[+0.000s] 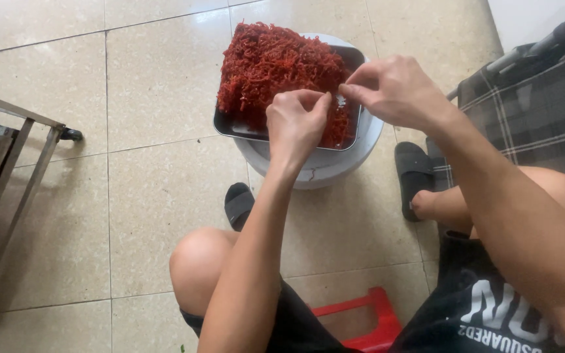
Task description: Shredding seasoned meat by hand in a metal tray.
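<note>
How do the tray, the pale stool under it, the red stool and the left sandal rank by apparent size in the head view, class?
1. Tray, heaped with red shreds.
2. Pale stool, mostly hidden beneath the tray, so unsure.
3. Red stool, partly hidden by the legs and nearer the camera, so unsure.
4. Left sandal.

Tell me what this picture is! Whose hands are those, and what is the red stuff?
A person wears a small camera on the head, so you look down just as they do. They sit on a low red stool, knees apart, above a tiled floor. The left hand and the right hand meet over a metal tray. The tray is heaped with red shreds; I cannot tell what they are. It rests on a round grey tub. Both hands have fingertips pinched together over the shreds, seemingly on a small bit. Black slippers are on the feet. A metal rack stands at the left.
</note>
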